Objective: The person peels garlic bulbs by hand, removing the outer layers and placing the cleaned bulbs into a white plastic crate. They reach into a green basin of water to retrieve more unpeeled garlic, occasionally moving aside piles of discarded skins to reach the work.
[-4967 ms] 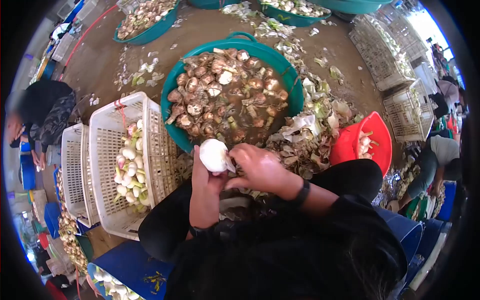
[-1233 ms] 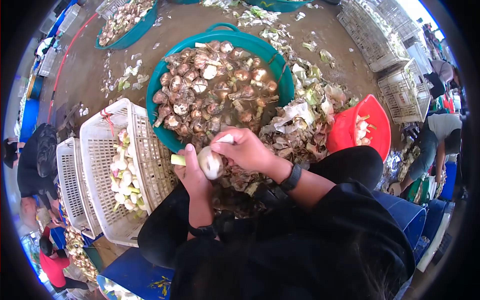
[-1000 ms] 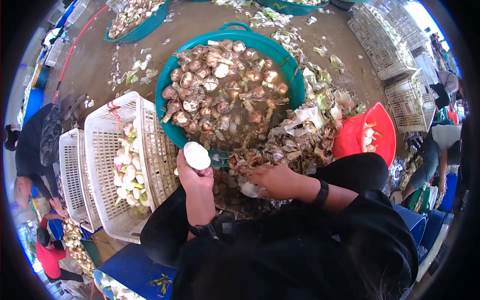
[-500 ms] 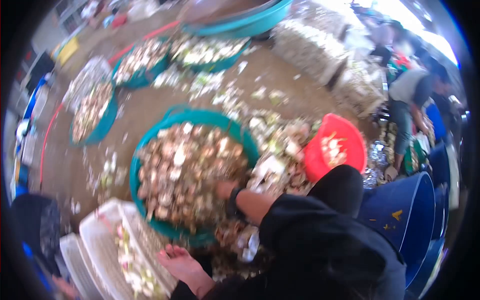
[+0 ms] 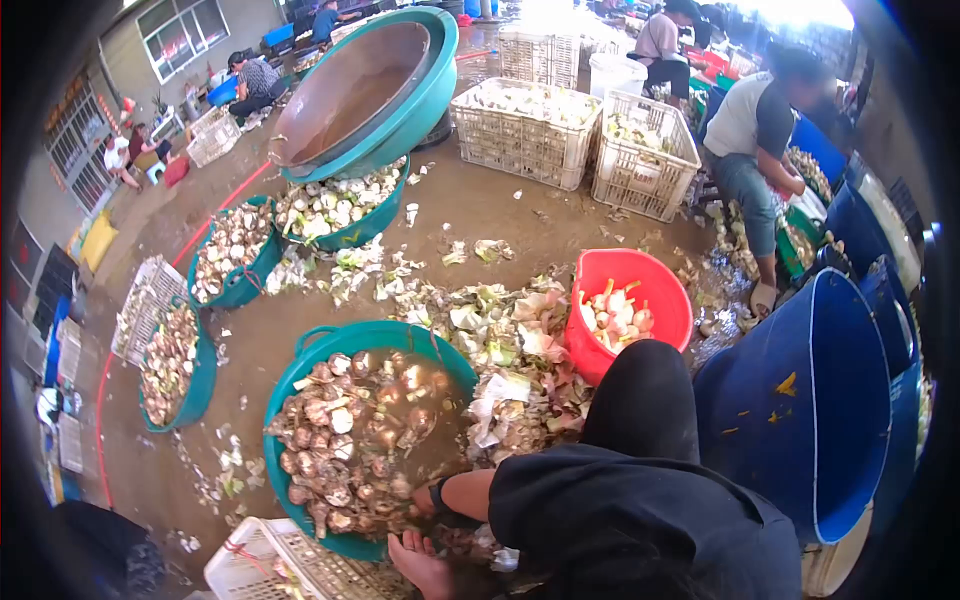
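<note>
— Wet concrete floor (image 5: 520,215), tubs all over. Where are the hands?
— Right hand (image 5: 418,500) is down in the nearest tub (image 5: 300,352), sunk among the muddy bulbs (image 5: 340,440) at its near edge. Its fingers are buried there, so I cannot tell whether they grip one.
— And the left?
— Left hand (image 5: 420,565) hangs low, just beside the crate (image 5: 262,572), fingers loosely spread, nothing in them.
— Why is it all packed so close?
— Reach, I'd judge. Tub sits straight ahead, crate just beside its near rim on the left, peelings (image 5: 505,345) lie heaped to the right, and the red basin (image 5: 668,300) of pale bulbs (image 5: 615,312) stands by the right knee (image 5: 645,400). Seated low, each arm gets to its own container without leaning far.
</note>
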`<state>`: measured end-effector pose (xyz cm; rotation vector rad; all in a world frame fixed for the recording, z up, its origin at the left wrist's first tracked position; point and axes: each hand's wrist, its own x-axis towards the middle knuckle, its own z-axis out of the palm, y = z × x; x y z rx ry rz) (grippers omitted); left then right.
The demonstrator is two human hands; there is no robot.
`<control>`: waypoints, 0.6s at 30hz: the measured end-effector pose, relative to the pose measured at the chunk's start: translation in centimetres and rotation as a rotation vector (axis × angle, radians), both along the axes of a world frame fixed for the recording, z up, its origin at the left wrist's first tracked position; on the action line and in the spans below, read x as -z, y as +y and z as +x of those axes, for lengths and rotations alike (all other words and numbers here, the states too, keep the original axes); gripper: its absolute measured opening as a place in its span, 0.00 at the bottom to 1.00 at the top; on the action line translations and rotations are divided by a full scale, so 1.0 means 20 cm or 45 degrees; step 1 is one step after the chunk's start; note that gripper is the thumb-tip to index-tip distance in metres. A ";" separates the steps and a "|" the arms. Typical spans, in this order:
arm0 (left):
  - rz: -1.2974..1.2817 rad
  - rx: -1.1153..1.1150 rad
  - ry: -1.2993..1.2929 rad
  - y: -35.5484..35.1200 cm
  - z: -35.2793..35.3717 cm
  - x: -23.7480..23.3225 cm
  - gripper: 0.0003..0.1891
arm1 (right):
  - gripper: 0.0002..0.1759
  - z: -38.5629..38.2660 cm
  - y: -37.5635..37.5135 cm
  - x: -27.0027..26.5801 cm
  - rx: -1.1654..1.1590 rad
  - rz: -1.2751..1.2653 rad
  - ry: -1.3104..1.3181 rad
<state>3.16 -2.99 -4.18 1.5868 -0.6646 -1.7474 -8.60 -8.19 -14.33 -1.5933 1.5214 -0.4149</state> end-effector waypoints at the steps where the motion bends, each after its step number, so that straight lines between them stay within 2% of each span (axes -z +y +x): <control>1: 0.015 -0.126 -0.028 -0.01 0.02 -0.02 0.31 | 0.10 0.01 -0.01 0.01 -0.049 0.006 0.025; 5: 0.014 -0.331 -0.126 -0.08 0.06 0.01 0.35 | 0.10 -0.01 -0.02 0.05 -0.226 -0.099 0.104; 6: -0.015 -0.239 -0.067 -0.08 0.07 0.00 0.34 | 0.10 -0.05 -0.02 0.09 -0.313 -0.261 0.150; 7: -0.032 -0.174 -0.023 -0.06 0.08 -0.02 0.32 | 0.11 -0.13 -0.01 0.15 -0.450 -0.625 0.255; 8: -0.068 -0.086 -0.069 -0.04 0.07 -0.06 0.33 | 0.11 -0.19 0.02 0.15 -0.509 -0.806 0.259; 9: 0.045 -0.083 -0.083 -0.06 0.02 -0.12 0.32 | 0.12 -0.18 0.02 0.17 -0.450 -0.932 0.049; 10: 0.158 -0.081 -0.096 -0.08 -0.03 -0.18 0.32 | 0.12 -0.20 0.11 -0.07 -0.260 -0.584 0.017; 11: 0.270 0.103 0.045 -0.11 0.00 -0.11 0.35 | 0.12 -0.23 0.22 -0.38 0.000 -0.233 -0.336; 12: 0.208 0.166 0.075 -0.10 -0.02 -0.13 0.29 | 0.11 -0.23 0.29 -0.58 0.047 -0.208 -0.148; 13: 0.189 0.081 0.123 -0.10 -0.02 -0.05 0.23 | 0.10 -0.23 0.35 -0.67 0.096 -0.182 0.039; 14: 0.026 0.103 0.190 -0.07 -0.05 -0.11 0.18 | 0.08 -0.26 0.39 -0.68 -0.057 -0.410 0.170; 15: -0.240 0.055 0.021 -0.07 -0.05 -0.07 0.15 | 0.07 -0.27 0.44 -0.68 -0.196 -0.652 0.298; 17: -0.576 -0.005 0.005 -0.06 -0.07 -0.15 0.16 | 0.08 -0.30 0.54 -0.67 -0.305 -0.469 0.496; 18: -0.549 -0.020 -0.031 -0.07 -0.04 -0.19 0.17 | 0.10 -0.33 0.59 -0.65 -0.431 -0.305 0.659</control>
